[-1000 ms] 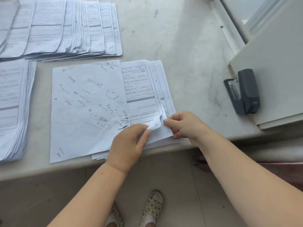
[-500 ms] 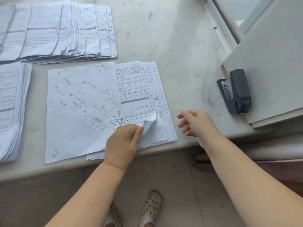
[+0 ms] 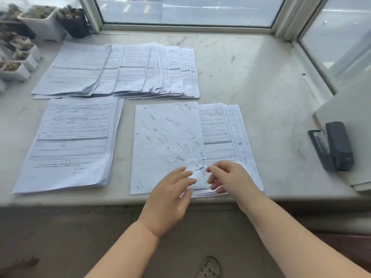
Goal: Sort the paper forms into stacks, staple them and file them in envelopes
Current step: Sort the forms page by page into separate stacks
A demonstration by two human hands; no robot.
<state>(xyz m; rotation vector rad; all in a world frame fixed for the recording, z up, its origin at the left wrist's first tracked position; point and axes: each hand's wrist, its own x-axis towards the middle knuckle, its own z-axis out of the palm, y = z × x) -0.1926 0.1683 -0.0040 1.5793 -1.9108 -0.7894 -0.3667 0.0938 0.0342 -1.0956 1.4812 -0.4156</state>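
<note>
Head view has swung up, and the window and the whole desk [image 3: 251,81] are now in frame, where half a second ago only the near papers showed. Big change at the near pile [image 3: 220,137]: the right hand [image 3: 230,177], which had drifted off toward the stapler side with fingers spread, is back at the corner. The left hand [image 3: 170,189] was lifting a printed form's corner with its thumb; now its fingers lie out fairly straight on the scribbled sheet [image 3: 164,141], tips touching that sheet's curled lower right corner. The right hand's thumb and forefinger sit right at the same curl and look to be pinching it, though the grip itself is hard to read.

So both hands are working 1 corner again, and my read is that the person is peeling off the handwritten sheet that lies on top of the forms, still in the sorting stage.

Elsewhere, 1 squared stack [image 3: 74,143] sits to the left and 1 fanned spread [image 3: 124,71] lies behind it, near the window. The stapler [image 3: 333,146] waits untouched at the right, resting against pale boards [image 3: 351,121]. No stapling or filing yet, by the look of it. Small plant pots [image 3: 42,23] line the far left corner.
</note>
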